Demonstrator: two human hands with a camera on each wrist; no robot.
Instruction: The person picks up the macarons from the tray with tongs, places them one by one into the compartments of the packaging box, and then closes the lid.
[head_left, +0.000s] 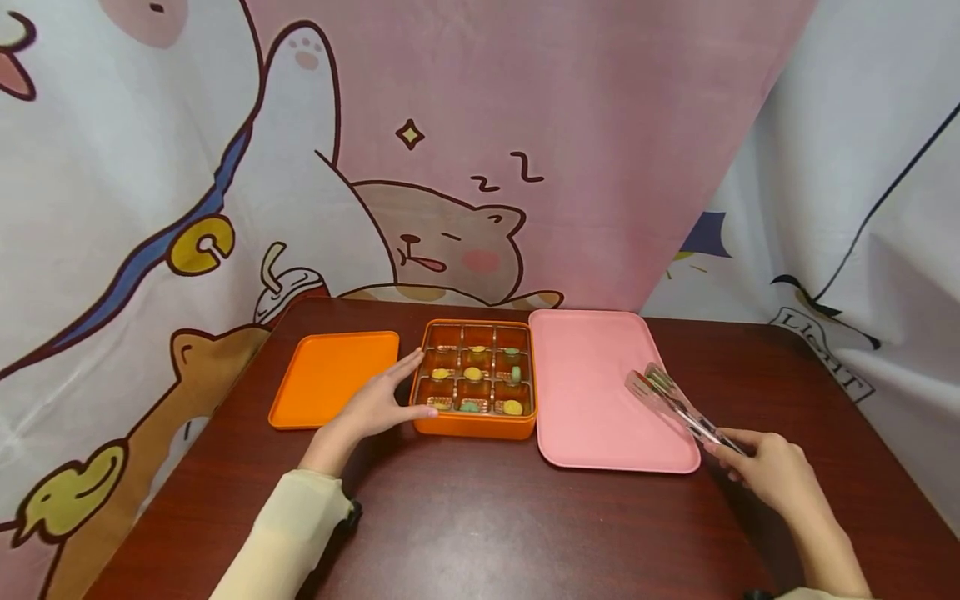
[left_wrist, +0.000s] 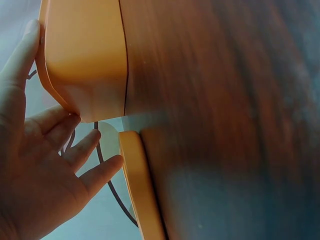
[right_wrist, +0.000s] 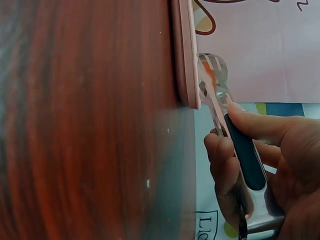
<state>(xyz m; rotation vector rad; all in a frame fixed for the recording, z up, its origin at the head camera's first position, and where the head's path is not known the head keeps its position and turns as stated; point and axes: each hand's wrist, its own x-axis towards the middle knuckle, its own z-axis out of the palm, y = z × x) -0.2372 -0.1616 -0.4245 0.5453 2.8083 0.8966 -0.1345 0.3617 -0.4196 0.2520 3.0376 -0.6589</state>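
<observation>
An orange box with a clear divided insert holds small yellow and green pieces, among them a round yellow piece in the front right compartment. My left hand rests at the box's left side, thumb at the front rim and fingers spread, fairly straight, along the left edge. My right hand grips metal tongs with dark inlaid handles, thumb on one arm and fingers curled round the other. Their heads are over the pink tray, and a small green piece shows between them.
An orange lid lies flat on the dark wooden table, left of the box. The pink tray lies close against the box's right side. Behind the table hangs a printed cloth with cartoon animals.
</observation>
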